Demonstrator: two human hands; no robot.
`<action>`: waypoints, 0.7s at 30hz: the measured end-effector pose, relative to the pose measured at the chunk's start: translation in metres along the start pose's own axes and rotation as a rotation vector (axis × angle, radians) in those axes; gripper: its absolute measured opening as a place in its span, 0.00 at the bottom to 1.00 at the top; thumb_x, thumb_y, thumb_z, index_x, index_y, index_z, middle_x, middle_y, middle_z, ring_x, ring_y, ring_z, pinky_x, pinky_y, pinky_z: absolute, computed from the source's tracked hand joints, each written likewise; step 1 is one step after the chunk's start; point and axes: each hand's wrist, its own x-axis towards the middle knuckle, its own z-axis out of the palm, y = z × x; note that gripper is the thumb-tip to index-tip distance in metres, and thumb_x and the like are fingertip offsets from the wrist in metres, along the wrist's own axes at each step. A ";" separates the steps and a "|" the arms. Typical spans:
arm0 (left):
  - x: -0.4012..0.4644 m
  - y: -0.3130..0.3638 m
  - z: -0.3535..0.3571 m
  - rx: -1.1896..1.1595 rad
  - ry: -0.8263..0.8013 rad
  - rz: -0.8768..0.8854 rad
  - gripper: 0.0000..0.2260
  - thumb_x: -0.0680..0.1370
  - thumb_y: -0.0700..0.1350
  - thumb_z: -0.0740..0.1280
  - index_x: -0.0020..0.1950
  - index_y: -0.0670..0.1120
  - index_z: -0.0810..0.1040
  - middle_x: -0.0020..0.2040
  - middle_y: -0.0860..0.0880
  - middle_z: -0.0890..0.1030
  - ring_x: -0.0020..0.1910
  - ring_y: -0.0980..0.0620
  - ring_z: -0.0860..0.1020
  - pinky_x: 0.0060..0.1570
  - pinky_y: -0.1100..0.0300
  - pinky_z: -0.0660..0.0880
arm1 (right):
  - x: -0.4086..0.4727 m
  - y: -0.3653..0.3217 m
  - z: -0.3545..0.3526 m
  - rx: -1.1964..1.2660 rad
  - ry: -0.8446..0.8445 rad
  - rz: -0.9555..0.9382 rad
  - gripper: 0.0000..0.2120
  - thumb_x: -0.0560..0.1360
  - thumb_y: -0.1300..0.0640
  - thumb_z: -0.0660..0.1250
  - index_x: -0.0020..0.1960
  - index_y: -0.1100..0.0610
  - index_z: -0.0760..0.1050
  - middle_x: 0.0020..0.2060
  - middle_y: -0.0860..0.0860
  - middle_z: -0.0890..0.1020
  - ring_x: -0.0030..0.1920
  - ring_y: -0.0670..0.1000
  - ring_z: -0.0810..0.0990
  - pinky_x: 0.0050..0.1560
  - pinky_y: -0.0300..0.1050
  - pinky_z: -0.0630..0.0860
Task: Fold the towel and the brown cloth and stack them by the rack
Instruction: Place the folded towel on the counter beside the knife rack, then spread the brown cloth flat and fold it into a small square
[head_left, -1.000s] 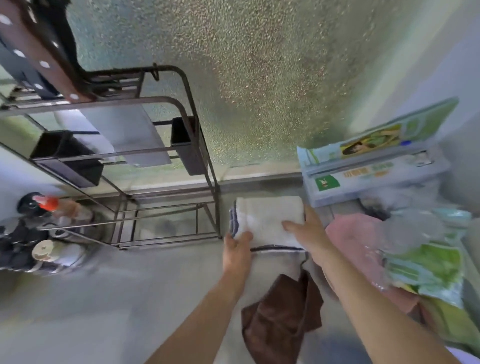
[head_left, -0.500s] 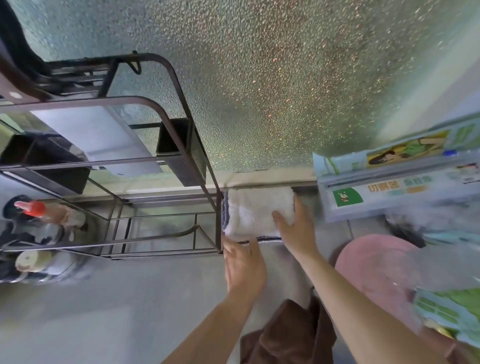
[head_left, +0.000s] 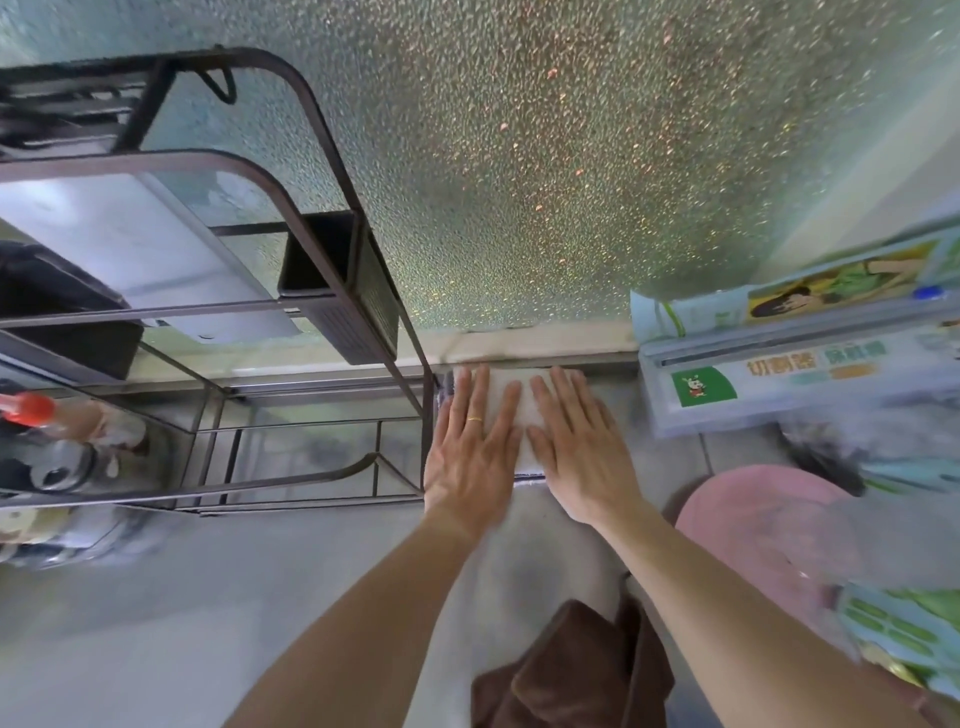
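Towel (head_left: 511, 410): white, folded to a small block, lying flat on the grey bench (head_left: 156, 623). It sits just right of the rack (head_left: 332, 291), its left edge touching or nearly touching the rack's near upright, its far edge against the sill under the pebbled glass. A dark-striped hem shows at its near edge between the two wrists.

Left hand (head_left: 470, 452): grip released, fingers straight and slightly spread, palm flat down on the left half of the towel. A thin gold ring shows on one finger. The hand holds nothing; it only presses.

Right hand (head_left: 576, 447): grip likewise released, fingers extended together, palm flat on the right half of the towel. The two hands lie side by side, index fingers near but apart, with a strip of white cloth visible between them.

Brown cloth (head_left: 571, 670): crumpled and unfolded, on the bench well nearer the person than the rack, between the two forearms at the bottom of the view.

Rack: dark metal wire frame, upright, with a black cup hung on its right end.

Boxes (head_left: 789, 374): long green-and-white cartons, right of the towel, well clear of the rack.

Pink item (head_left: 753, 535): round, right of the right forearm; blurred, kind unclear.
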 end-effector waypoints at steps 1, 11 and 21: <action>-0.002 0.001 0.004 0.010 -0.004 -0.005 0.25 0.85 0.55 0.44 0.83 0.56 0.43 0.84 0.44 0.40 0.81 0.44 0.35 0.81 0.47 0.44 | -0.001 0.002 0.005 -0.007 -0.001 0.005 0.28 0.84 0.42 0.46 0.80 0.53 0.56 0.81 0.55 0.58 0.81 0.56 0.54 0.74 0.59 0.65; -0.047 0.015 -0.019 -0.061 0.141 0.211 0.24 0.85 0.48 0.58 0.80 0.45 0.61 0.82 0.39 0.57 0.82 0.41 0.53 0.80 0.45 0.57 | -0.036 -0.008 -0.037 0.138 -0.013 0.031 0.30 0.84 0.46 0.51 0.81 0.54 0.48 0.81 0.54 0.56 0.82 0.55 0.51 0.80 0.51 0.53; -0.186 0.046 -0.015 -0.348 -0.051 0.312 0.08 0.79 0.51 0.65 0.50 0.50 0.82 0.51 0.48 0.80 0.49 0.47 0.79 0.51 0.53 0.79 | -0.206 -0.007 -0.080 0.111 -0.172 -0.119 0.26 0.62 0.72 0.71 0.59 0.56 0.80 0.55 0.51 0.84 0.56 0.56 0.80 0.59 0.50 0.79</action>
